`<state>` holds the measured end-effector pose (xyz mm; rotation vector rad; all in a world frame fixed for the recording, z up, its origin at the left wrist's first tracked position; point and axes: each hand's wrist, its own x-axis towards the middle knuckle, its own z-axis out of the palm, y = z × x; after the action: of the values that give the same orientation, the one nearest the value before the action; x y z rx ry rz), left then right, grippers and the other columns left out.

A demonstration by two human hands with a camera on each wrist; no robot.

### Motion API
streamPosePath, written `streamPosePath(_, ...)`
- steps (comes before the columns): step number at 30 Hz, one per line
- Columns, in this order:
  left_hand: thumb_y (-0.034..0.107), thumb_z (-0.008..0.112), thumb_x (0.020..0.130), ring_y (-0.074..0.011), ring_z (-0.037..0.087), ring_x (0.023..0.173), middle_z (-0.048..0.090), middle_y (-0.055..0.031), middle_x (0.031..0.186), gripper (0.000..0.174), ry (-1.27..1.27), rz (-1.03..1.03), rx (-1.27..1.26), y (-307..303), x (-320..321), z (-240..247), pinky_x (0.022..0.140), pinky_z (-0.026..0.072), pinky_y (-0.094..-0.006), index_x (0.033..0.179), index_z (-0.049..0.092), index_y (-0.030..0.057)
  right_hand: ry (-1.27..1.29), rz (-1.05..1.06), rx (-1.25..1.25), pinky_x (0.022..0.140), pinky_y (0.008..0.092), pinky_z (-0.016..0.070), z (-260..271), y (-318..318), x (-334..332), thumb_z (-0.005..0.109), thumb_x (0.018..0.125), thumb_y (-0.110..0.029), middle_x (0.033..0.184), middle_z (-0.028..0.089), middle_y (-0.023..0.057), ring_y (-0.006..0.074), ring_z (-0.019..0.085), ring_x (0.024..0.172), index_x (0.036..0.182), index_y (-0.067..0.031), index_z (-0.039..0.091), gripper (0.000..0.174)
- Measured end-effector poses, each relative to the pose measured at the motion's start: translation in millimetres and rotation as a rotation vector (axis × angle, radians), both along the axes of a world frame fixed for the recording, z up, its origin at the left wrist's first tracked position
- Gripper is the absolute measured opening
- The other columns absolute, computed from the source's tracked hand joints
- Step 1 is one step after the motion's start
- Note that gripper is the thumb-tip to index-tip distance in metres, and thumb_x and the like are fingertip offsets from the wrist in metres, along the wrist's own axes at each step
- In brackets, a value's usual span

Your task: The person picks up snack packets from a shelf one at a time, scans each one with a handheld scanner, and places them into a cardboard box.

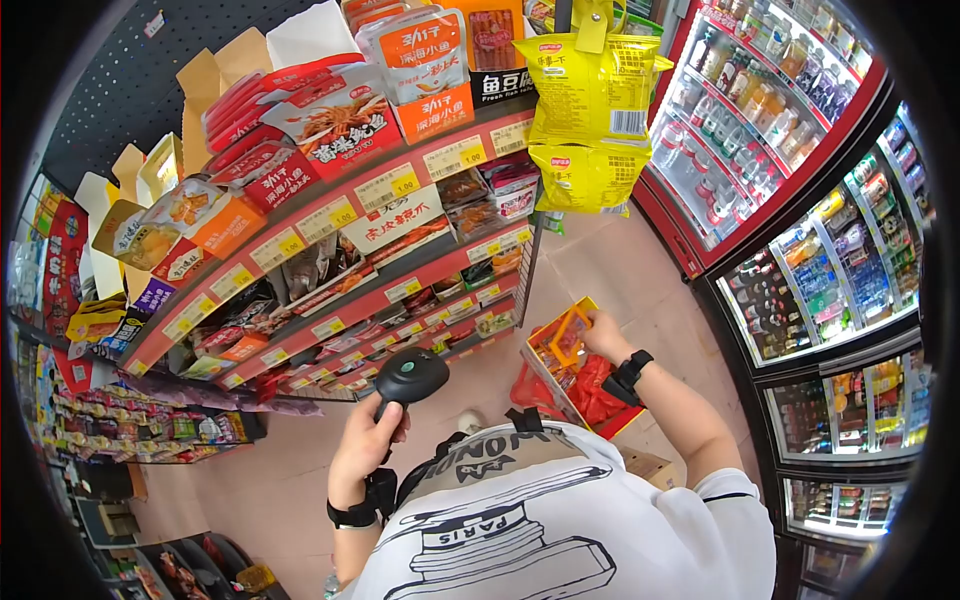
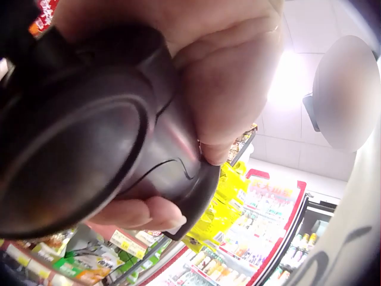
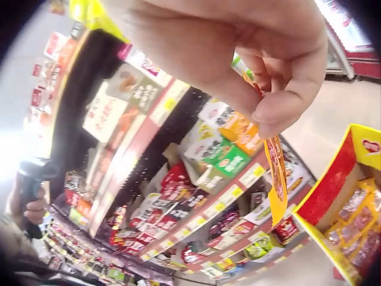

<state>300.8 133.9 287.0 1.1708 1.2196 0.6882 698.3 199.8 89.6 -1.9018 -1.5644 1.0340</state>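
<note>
My left hand (image 1: pixel 366 442) grips the handle of a black handheld barcode scanner (image 1: pixel 412 374), its rounded head pointing toward the shelves. Close up in the left wrist view, the scanner (image 2: pixel 65 161) fills much of the picture, with fingers and thumb wrapped around it. My right hand (image 1: pixel 606 338) pinches a narrow orange snack packet (image 3: pixel 277 185) between thumb and fingers, and the packet hangs down. Beneath this hand is an open yellow and red box (image 3: pixel 324 199). Small orange packets (image 3: pixel 357 223) lie inside it, and red plastic (image 1: pixel 597 392) shows in its near part.
Snack shelves (image 1: pixel 375 195) with yellow price tags curve along the left. Yellow bags (image 1: pixel 590 95) hang at the shelf end. Lit drink coolers (image 1: pixel 755 120) line the right side. A cardboard box (image 1: pixel 650 466) sits on the floor near my body.
</note>
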Motion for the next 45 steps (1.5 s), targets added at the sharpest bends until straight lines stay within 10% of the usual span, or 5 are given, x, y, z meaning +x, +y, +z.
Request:
streamPosePath(5, 0.032, 0.049, 0.091, -0.0096, 0.051, 0.06, 0.055, -0.0031, 0.071, 0.031, 0.038, -0.009, -0.001, -0.5, 0.6, -2.2, 0.056, 0.0418, -0.0237, 0.089, 0.052, 0.0006, 0.254, -0.486, -0.354, 0.067, 0.0376, 0.0496, -25.0, -6.3, 16.6, 0.062, 0.072, -0.009, 0.078, 0.063, 0.0248, 0.0315, 0.064, 0.079, 0.089, 0.0094, 0.06, 0.025)
streamPosePath(9, 0.03, 0.053, 0.089, -0.0091, 0.051, 0.059, 0.055, -0.0021, 0.068, 0.029, 0.022, 0.011, 0.007, 1.4, 2.5, -0.4, 0.055, 0.0417, -0.0235, 0.082, 0.053, 0.0013, -0.294, -0.236, -0.003, 0.062, 0.0347, 0.0506, -73.1, -16.8, 37.1, 0.056, 0.076, -0.007, 0.071, 0.062, 0.0244, 0.0305, 0.064, 0.076, 0.092, 0.0096, 0.059, 0.024)
streamPosePath(15, 0.03, 0.052, 0.089, -0.009, 0.051, 0.058, 0.055, -0.002, 0.067, 0.029, 0.009, 0.021, 0.027, 1.5, -1.5, -4.6, 0.055, 0.0423, -0.0237, 0.082, 0.054, 0.0014, 0.166, -0.009, -0.462, 0.065, 0.0322, 0.0511, 41.7, -2.9, 2.4, 0.057, 0.08, -0.005, 0.088, 0.064, 0.0106, 0.0187, 0.063, 0.072, 0.104, -0.0011, 0.059, 0.024)
streamPosePath(27, 0.026, 0.051, 0.091, -0.0096, 0.051, 0.06, 0.056, -0.0031, 0.069, 0.027, -0.043, 0.045, 0.027, -2.6, -9.2, -7.6, 0.056, 0.0425, -0.0241, 0.085, 0.053, 0.0, -0.329, 0.276, 1.342, 0.074, 0.0378, 0.0482, 398.7, 130.4, -82.2, 0.051, 0.077, 0.0, 0.086, 0.062, 0.015, 0.0345, 0.059, 0.082, 0.092, -0.0012, 0.06, 0.018)
streamPosePath(45, 0.026, 0.05, 0.091, -0.0095, 0.052, 0.06, 0.056, -0.0031, 0.071, 0.026, -0.053, 0.089, -0.005, -10.6, -16.3, -11.5, 0.056, 0.0431, -0.0236, 0.092, 0.053, 0.0001, -0.746, 0.148, 1.165, 0.074, 0.0414, 0.0457, 423.8, 182.0, -83.5, 0.064, 0.073, -0.012, 0.085, 0.06, 0.0169, 0.0352, 0.057, 0.085, 0.086, -0.0008, 0.06, 0.017)
